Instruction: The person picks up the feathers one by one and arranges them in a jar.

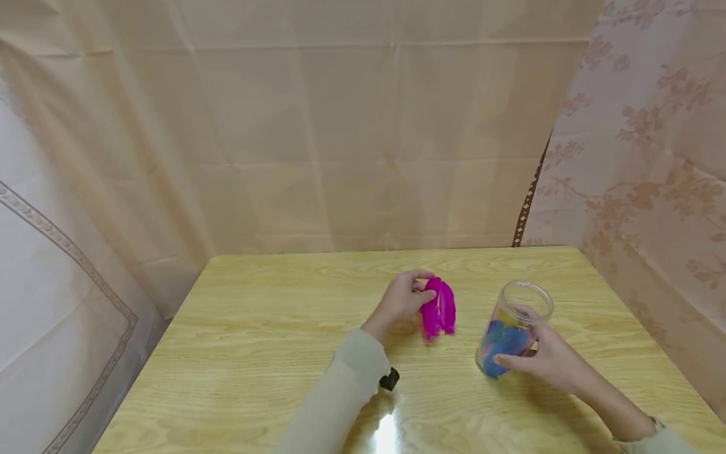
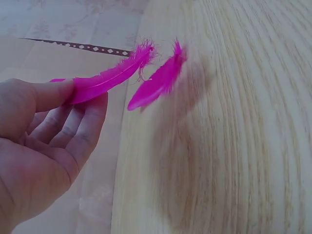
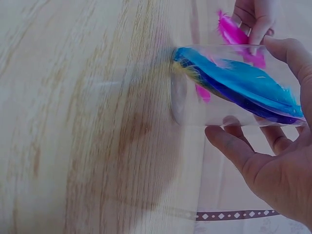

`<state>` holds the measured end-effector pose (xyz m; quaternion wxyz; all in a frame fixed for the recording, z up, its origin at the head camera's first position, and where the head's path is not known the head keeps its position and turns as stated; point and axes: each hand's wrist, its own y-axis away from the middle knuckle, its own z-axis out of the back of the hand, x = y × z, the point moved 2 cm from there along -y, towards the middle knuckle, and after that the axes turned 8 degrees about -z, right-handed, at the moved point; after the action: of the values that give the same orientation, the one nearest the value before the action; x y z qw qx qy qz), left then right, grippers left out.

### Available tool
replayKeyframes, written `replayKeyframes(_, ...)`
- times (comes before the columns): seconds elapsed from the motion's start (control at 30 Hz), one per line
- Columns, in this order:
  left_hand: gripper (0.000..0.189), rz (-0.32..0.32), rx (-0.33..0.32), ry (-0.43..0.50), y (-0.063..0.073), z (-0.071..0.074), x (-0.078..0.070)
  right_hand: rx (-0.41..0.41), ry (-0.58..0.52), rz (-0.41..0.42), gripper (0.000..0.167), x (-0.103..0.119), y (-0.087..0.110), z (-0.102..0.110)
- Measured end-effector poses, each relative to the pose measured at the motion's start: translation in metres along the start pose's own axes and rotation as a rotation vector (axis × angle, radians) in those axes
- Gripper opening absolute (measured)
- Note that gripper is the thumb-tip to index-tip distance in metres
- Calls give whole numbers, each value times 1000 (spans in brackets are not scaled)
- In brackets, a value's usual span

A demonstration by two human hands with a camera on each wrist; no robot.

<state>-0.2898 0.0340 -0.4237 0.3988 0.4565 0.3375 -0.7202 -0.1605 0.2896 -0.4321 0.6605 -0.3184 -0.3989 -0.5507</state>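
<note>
My left hand (image 1: 399, 299) pinches a magenta feather (image 2: 107, 82) between thumb and fingers, its fluffy end pointing away from the palm. Close beside it is a second magenta feather (image 2: 157, 86), apart from the fingers in the left wrist view. To the right, my right hand (image 1: 553, 360) grips a clear, open-topped jar (image 1: 495, 328) round its side, thumb at the front. The jar leans slightly, its base at or near the tabletop. Inside lie a light blue feather (image 3: 243, 78), a dark blue feather (image 3: 234, 100) and a yellowish one (image 3: 189, 71).
The wood-grain table (image 1: 255, 353) stretches under both hands, with a bright reflection near the front. Behind it hangs a beige cloth (image 1: 351, 139); a flowered cloth (image 1: 652, 157) hangs on the right. A black piece (image 1: 389, 379) sits at the left cuff.
</note>
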Motion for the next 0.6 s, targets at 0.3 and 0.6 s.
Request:
replayKeyframes(0.3, 28, 57, 52, 189, 1, -6, -12, -28, 46, 8, 89, 0, 0, 0)
replayKeyframes(0.6, 23, 75, 62, 272, 5, -6, -28, 1, -1, 13, 87, -1, -1, -2)
